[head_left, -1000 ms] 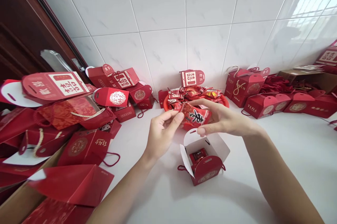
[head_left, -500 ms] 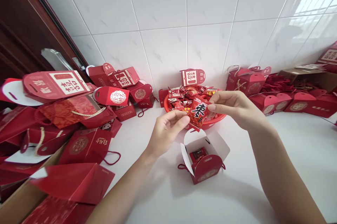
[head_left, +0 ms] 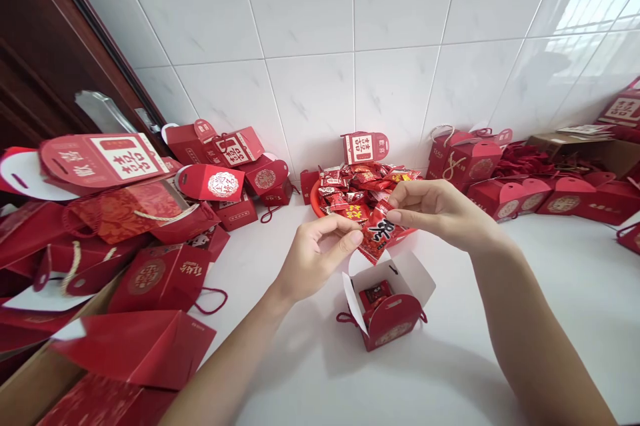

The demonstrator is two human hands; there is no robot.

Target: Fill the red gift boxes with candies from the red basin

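Observation:
A small red snack packet [head_left: 379, 231] with a large black character, which reads as jujube, hangs tilted between my hands. My right hand [head_left: 440, 213] pinches its upper end between thumb and fingers. At its left edge, the thumb and fingertips of my left hand [head_left: 320, 253] are closed on it. Just below stands a red paper gift box [head_left: 395, 323], its flaps up and white inside, with red wrapped pieces [head_left: 376, 294] in it. Behind the packet, a red plastic basin [head_left: 316, 199] is heaped with wrapped sweets [head_left: 367, 176], partly hidden by my right hand.
Many folded red gift boxes [head_left: 155, 273] are piled along the left, some in a cardboard carton. More red boxes [head_left: 565, 199] line the wall at the right, beside an open carton [head_left: 560, 141]. A tiled wall [head_left: 310, 93] closes off the back of the white table [head_left: 280, 373].
The packet has dropped slightly and tilted, coming nearer the open box. My right hand has shifted a little down and left; my left hand is nearly still.

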